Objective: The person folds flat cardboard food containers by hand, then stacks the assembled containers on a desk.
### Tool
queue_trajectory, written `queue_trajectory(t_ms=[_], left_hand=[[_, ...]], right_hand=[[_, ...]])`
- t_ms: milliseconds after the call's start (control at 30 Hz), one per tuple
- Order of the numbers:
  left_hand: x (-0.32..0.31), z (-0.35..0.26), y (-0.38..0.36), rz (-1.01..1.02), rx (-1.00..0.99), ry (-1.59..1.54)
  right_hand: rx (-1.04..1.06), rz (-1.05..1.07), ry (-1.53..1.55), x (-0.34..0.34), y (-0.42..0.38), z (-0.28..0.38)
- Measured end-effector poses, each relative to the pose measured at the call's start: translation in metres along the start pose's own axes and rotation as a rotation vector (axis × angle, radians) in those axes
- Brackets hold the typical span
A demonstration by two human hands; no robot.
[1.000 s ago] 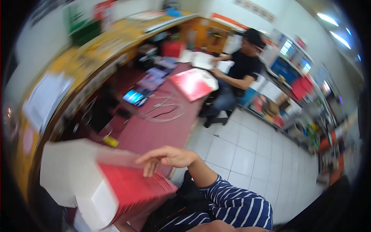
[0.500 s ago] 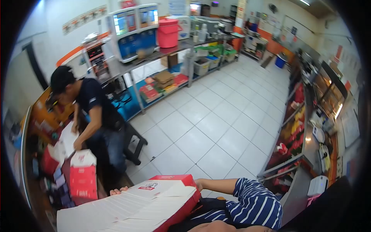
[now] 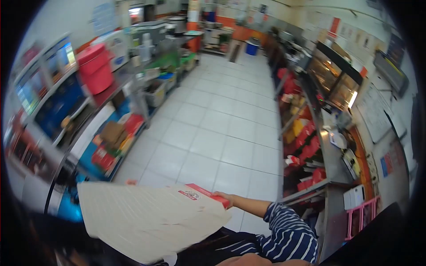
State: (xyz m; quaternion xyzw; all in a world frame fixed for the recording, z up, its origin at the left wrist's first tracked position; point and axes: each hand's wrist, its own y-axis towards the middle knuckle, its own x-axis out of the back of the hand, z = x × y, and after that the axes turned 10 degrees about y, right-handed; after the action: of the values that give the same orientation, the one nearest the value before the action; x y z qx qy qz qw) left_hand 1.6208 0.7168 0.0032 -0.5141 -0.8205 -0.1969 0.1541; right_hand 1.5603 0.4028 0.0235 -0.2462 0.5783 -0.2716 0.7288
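Observation:
A stack of flat white and red cardboard sheets (image 3: 151, 217), with a small red logo near its far edge, lies across the lower part of the view against my body. My right hand (image 3: 223, 198) grips its red right end, fingers wrapped round the edge. Only the fingertips of my left hand (image 3: 132, 182) show, at the stack's far left edge; the stack hides the rest of it.
A metal shelf counter with a pink bucket (image 3: 95, 68) and a drink dispenser (image 3: 57, 88) runs along the left. Tiled floor (image 3: 213, 128) stretches ahead to a blue bin (image 3: 252, 46). On the right stand a counter (image 3: 335, 153), a glass display warmer (image 3: 333, 75) and a pink rack (image 3: 361, 217).
My view has turned to the right, and the co-worker at the left has gone out of sight. The stack is still in my hands and now shows more of its white face.

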Motion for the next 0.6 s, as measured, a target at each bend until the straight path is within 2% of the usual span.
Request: queue_trajectory(t_ms=[33, 100, 133, 200, 333, 400, 467, 533, 600], left_hand=[[-0.039, -0.012, 0.033, 0.079, -0.017, -0.031], [-0.114, -0.021, 0.081, 0.237, -0.023, -0.086], [-0.150, -0.026, 0.100, 0.315, -0.019, -0.099], [-0.217, -0.038, 0.146, 0.442, -0.016, -0.124], [-0.337, -0.087, 0.244, 0.602, -0.013, -0.191], [-0.393, -0.119, 0.301, 0.664, -0.019, -0.218], [-0.439, -0.134, 0.341, 0.756, -0.002, -0.218], [-0.500, -0.157, 0.376, 0.829, 0.012, -0.256], [-0.563, -0.181, 0.413, 0.882, 0.026, -0.307]], right_hand=[[0.043, -0.022, 0.048, 0.010, -0.017, 0.015], [0.311, -0.016, 0.087, 0.034, -0.039, 0.038], [0.334, -0.034, 0.139, 0.058, -0.048, 0.048], [0.512, -0.057, 0.223, 0.108, -0.064, 0.076], [0.620, -0.248, 0.242, 0.155, -0.102, 0.165], [0.704, -0.397, 0.084, 0.172, -0.113, 0.221], [0.647, -0.372, 0.058, 0.182, -0.134, 0.289], [0.602, -0.488, -0.119, 0.200, -0.151, 0.358], [0.552, -0.510, -0.182, 0.218, -0.164, 0.432]])
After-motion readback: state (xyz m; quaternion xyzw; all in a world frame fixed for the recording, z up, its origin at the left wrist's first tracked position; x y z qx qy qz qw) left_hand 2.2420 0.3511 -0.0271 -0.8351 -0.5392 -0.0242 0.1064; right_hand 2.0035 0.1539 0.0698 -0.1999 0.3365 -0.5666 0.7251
